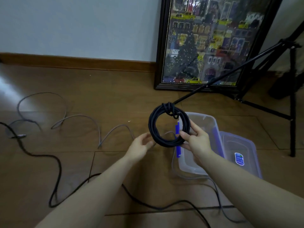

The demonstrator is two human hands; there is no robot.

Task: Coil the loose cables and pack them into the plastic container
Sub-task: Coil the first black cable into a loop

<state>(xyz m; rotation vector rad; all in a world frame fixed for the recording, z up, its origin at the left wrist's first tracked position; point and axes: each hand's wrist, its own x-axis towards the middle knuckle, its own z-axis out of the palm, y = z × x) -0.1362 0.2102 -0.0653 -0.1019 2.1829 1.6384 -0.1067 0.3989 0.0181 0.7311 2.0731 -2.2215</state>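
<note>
We see two loose cables on wooden floor [115, 89]: grey cable [79, 116] far left, black cable [56, 162] snaking near. Left hand [139, 147] relaxed, empty. Right hand [195, 139] pinches black coiled cable [164, 142], knotted on top, above clear plastic container [209, 122]. Lid [243, 155] beside; framed picture [210, 40], tripod [266, 111] behind.

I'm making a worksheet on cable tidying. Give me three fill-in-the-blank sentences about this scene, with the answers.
1. The right hand holds a coiled cable whose colour is ____.
2. The container has no lid on it; its lid lies on the ____.
3. The loose grey cable lies to the ____ of the container.

Missing words: black; floor; left
</note>
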